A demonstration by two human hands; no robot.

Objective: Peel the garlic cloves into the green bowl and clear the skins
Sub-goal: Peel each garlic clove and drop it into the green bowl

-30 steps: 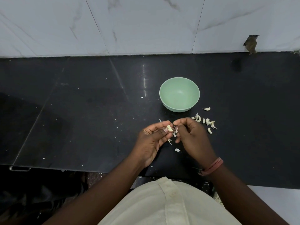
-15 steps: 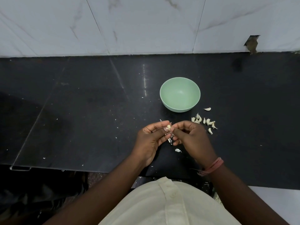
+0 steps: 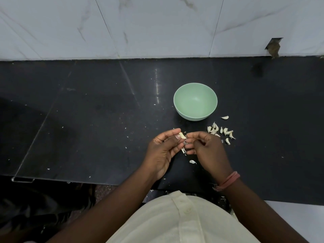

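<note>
— Green bowl (image 3: 195,109) on the black counter (image 3: 87,120): is anything in it?

— Nothing that I can see; its inside shows plain green. It stands upright, well back from the counter's near edge.

— Where are the hands, taking the bowl as the mark?

— Both are nearer the person than the bowl. The left hand (image 3: 164,149) is near and to the bowl's left, palm turned up. Its thumb and fingers are curled round a pale clove (image 3: 182,135), pinching it at the fingertips. The right hand (image 3: 206,149) is straight in front of the bowl, fingers bent inward, its fingertips meeting the left hand's at the clove. Whether it pinches skin or the clove itself I cannot tell.

— And the rest of the garlic?

— A cluster of cloves (image 3: 221,131) lies on the counter just in front of the bowl and to its right, beside the right hand. One clove lies apart from the cluster, closer to the bowl's right side. A skin scrap (image 3: 192,161) lies on the counter between the wrists, with thin strips under the fingers.

— Anything else?

— A pink band (image 3: 228,181) on the right wrist, and a white marbled wall (image 3: 157,27) behind the bowl.
</note>
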